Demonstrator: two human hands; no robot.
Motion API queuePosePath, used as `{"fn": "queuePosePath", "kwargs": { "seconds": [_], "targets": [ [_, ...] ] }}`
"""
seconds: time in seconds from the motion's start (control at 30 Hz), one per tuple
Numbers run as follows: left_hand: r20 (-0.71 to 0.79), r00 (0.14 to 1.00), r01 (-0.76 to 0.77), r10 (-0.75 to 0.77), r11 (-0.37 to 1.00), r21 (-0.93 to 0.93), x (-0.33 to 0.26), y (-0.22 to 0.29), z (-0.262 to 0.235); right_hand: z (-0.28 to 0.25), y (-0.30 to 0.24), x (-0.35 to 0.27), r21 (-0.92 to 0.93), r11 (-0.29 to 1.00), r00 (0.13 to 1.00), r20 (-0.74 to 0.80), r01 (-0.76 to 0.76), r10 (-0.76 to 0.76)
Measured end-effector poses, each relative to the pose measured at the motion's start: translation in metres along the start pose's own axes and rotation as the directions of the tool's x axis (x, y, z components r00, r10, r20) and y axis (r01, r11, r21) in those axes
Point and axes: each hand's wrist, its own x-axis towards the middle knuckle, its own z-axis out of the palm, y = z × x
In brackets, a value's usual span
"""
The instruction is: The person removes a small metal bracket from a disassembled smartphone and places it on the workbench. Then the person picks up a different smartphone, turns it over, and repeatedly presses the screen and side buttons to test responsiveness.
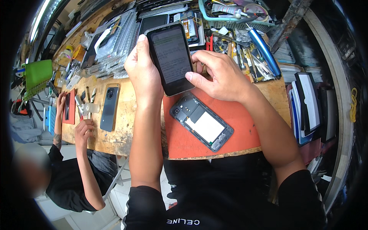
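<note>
A black smartphone with its screen lit is raised above the workbench. My left hand grips its left edge, with the thumb on the upper left corner. My right hand holds the right edge, its thumb pressed against the screen's lower right side. Below the phone, an opened phone body with bare inner parts lies flat on an orange mat.
A grey phone lies back up on the wooden bench. To my left a person sits with hands near small bottles. Tools, a green basket and a blue cylinder crowd the back. Stacked cases stand at right.
</note>
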Motion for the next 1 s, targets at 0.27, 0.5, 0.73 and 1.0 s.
{"fn": "queuePosePath", "kwargs": {
  "seconds": [0.27,0.5,0.73,1.0],
  "targets": [
    [0.210,0.978,-0.034,0.009,0.993,0.115,-0.024,-0.007,0.020,-0.013,0.010,0.009,0.143,0.989,0.900,-0.434,0.035,0.031],
    [0.058,0.998,0.005,-0.005,1.000,0.010,-0.020,-0.004,0.020,-0.006,0.006,0.001,0.304,0.953,0.989,-0.144,0.004,0.041],
    [0.017,0.999,-0.043,0.042,0.999,0.034,-0.011,-0.003,0.011,0.002,0.004,0.001,0.202,0.978,0.988,-0.154,0.058,-0.026],
    [0.113,0.992,-0.057,0.051,0.997,0.053,-0.015,-0.005,0.011,0.012,0.005,0.001,0.150,0.989,0.962,-0.267,-0.014,0.054]
  ]
}}
